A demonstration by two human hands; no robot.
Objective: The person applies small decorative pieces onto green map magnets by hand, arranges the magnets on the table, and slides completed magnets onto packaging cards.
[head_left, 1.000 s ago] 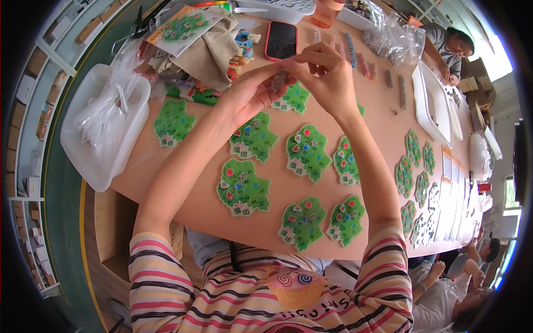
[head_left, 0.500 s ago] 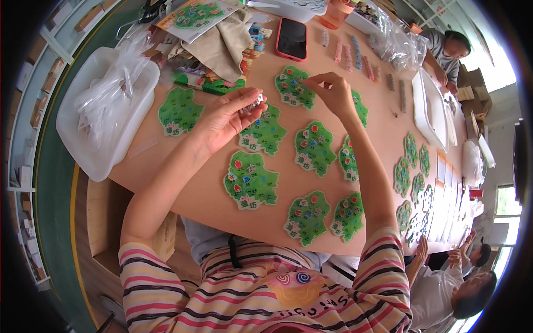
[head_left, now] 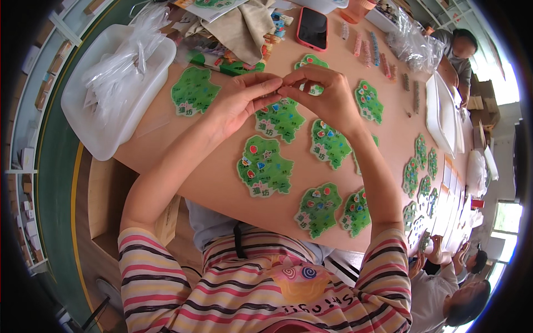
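Observation:
My left hand point(head_left: 239, 102) and my right hand point(head_left: 327, 91) meet at the fingertips above the table, both with fingers pinched. The small whitish pieces in my left palm half a second ago are now hidden behind its fingers. Whatever my right fingertips pinch is too small to make out. Beneath and around the hands lie green map-shaped boards. One board point(head_left: 280, 119) sits just below the fingers, another point(head_left: 264, 169) nearer me with small red, blue and white pieces on it. A board at the left point(head_left: 194, 91) shows no such pieces.
A white tub point(head_left: 80, 119) with clear plastic bags stands at the left edge. A phone point(head_left: 312, 28), strips of small coloured pieces point(head_left: 376, 49) and a white tray point(head_left: 438, 111) lie farther off. More boards point(head_left: 319, 211) lie near me. Other people sit along the table's right.
My right hand has left the far board and come left to my left hand, so their fingertips now meet. My left hand has turned, hiding the whitish pieces. The whole view has shifted slightly.

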